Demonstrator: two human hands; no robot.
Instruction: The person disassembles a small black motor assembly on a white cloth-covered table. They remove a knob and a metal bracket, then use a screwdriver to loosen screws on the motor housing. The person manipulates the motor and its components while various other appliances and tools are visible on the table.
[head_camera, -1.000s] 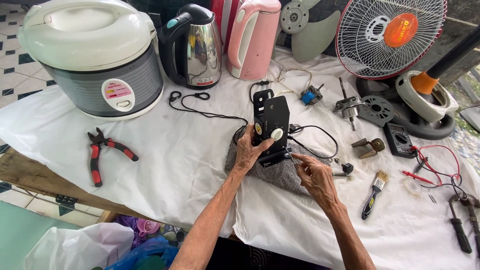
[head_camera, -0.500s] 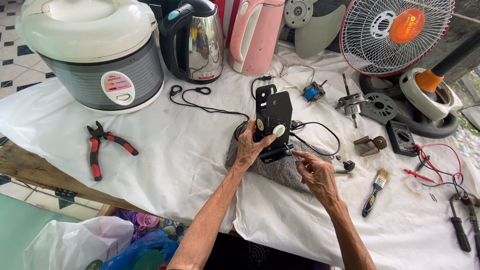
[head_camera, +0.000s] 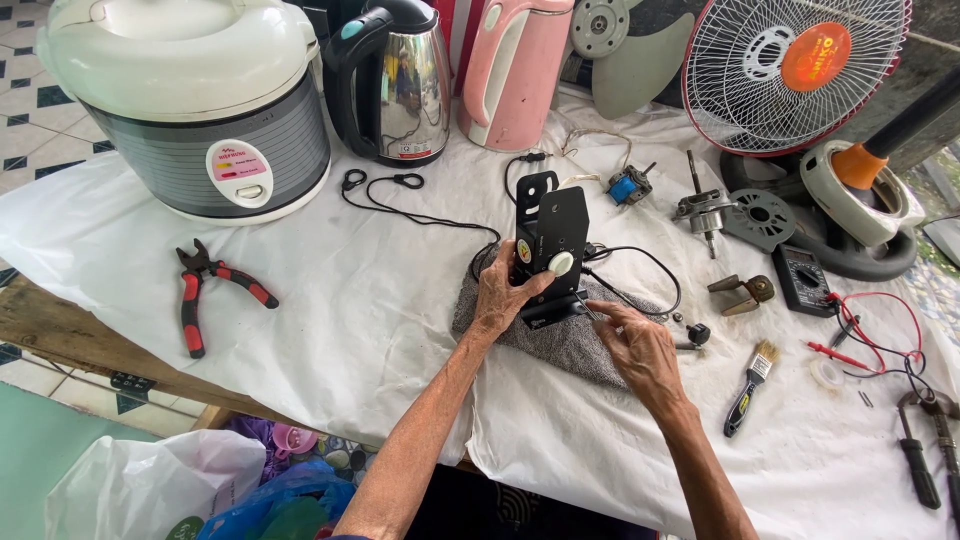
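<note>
Left hand (head_camera: 500, 295) is gripping the black sheet-metal control bracket with a round white knob (head_camera: 553, 250), holding it upright on the grey towel pad (head_camera: 570, 345) mid-desk, fingers wrapped round its left edge. Right hand (head_camera: 640, 350) is pinching a thin metal tool (head_camera: 598, 315) at the bracket's lower right corner; grip is narrow, closed on the tool. The bracket is looking stiff and fairly light, with thin edges likely sharp and black cables (head_camera: 640, 262) trailing off the back, so it is best taken by the flat side plates, not the knob or the wires. The towel is probably stopping it sliding on the white cloth covering the desk (head_camera: 360, 330). Red-handled pliers (head_camera: 205, 290) are lying well apart to the left, a small paintbrush (head_camera: 750, 385) near on the right.
</note>
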